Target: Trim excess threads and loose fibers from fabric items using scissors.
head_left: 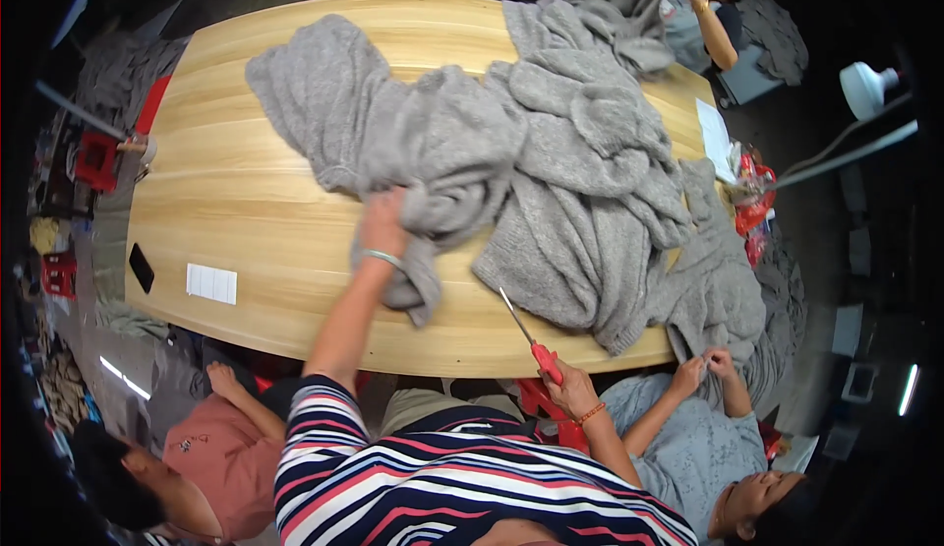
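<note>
My left hand (pixel 385 223), with a pale bangle at its wrist, reaches forward and grips a fuzzy grey knit garment (pixel 447 128). The fingertips are partly lost in the folds, and the cloth around them is slightly blurred. A loose end of the garment hangs down beside the wrist. In my right hand (pixel 572 395), near the table's front edge, is a red-handled tool (pixel 544 361) with a long, thin metal blade pointing forward and left. Its blade tip is apart from the heap of grey knitwear (pixel 580 202) lying just beyond it.
The wooden table (pixel 226 152) bears a black phone (pixel 143 268) and a paper slip (pixel 211 283) at left. A person in grey (pixel 688 428) handles knitwear at right; another (pixel 708 20) holds some at the far right. Someone in pink (pixel 221 448) sits close at left. Lamps (pixel 865 89) flank the table.
</note>
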